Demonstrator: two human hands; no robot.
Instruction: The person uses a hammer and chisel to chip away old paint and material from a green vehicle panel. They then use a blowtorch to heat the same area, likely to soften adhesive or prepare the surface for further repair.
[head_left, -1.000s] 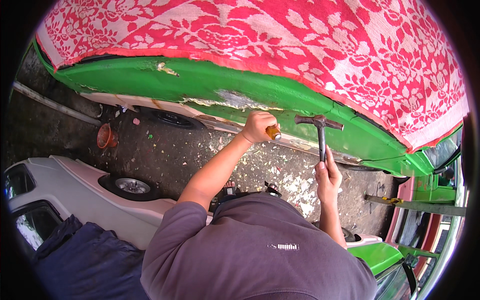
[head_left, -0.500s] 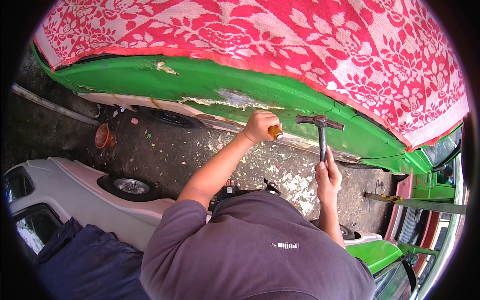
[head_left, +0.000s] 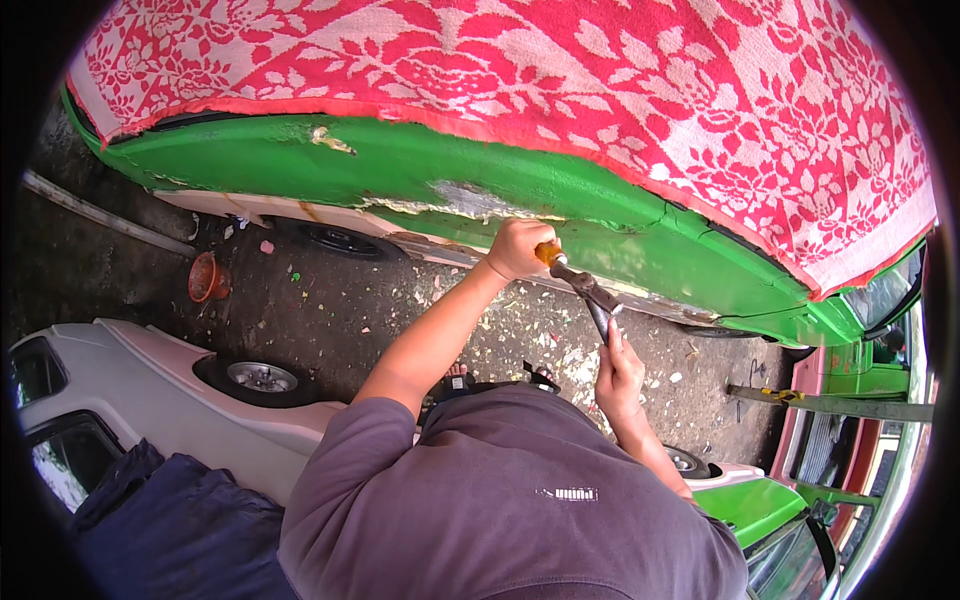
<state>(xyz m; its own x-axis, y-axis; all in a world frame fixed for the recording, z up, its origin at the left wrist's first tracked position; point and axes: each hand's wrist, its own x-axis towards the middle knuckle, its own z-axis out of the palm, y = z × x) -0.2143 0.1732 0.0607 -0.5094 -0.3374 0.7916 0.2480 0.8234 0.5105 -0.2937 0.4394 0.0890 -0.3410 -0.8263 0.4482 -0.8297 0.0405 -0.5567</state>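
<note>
My left hand (head_left: 516, 250) is closed round a tool with an amber handle (head_left: 547, 253), held against the lower side of the green car body (head_left: 610, 235). Its working end is hidden by the hand and the panel. In my right hand (head_left: 622, 378) is a hammer (head_left: 586, 284), gripped by its dark shaft. The hammer's head meets, or almost meets, the butt of the amber handle. Just left of my left hand, a chipped strip of bare grey metal and pale filler (head_left: 465, 200) runs along the panel.
A red-and-pink floral cloth (head_left: 500, 70) covers the car's upper part. Paint flakes (head_left: 590, 375) litter the ground. Behind me stand a pale car (head_left: 190, 385) with a dark blue cloth (head_left: 190, 530) on it and another green vehicle (head_left: 745, 510). An orange bucket (head_left: 208, 277) lies left; a metal post (head_left: 850, 405) is right.
The hammer has swung left and slightly down, from apart to the butt of the amber handle. My right hand moved left with it; my left hand stays nearly still.
</note>
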